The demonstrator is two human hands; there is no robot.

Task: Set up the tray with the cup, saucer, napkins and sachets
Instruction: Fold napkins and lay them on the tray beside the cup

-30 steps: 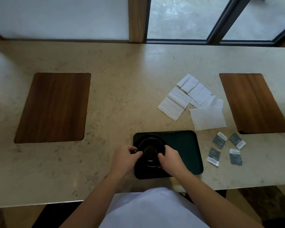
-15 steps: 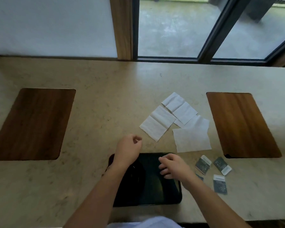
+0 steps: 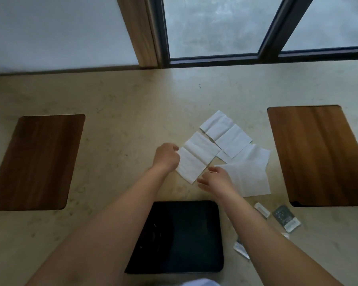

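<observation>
Napkins point(image 3: 198, 156) lie just past the tray point(image 3: 186, 234). The left hand point(image 3: 167, 156) pinches one napkin's edge. The right hand point(image 3: 217, 180) rests loose beside it, holding nothing.

Your hands have left the tray point(image 3: 186, 240) and moved out over the worktop to the napkins. Your left hand point(image 3: 167, 156) now sits curled at the near-left napkin's point(image 3: 196, 156) left edge, and your right hand point(image 3: 214, 179) reaches its lower corner.
</observation>
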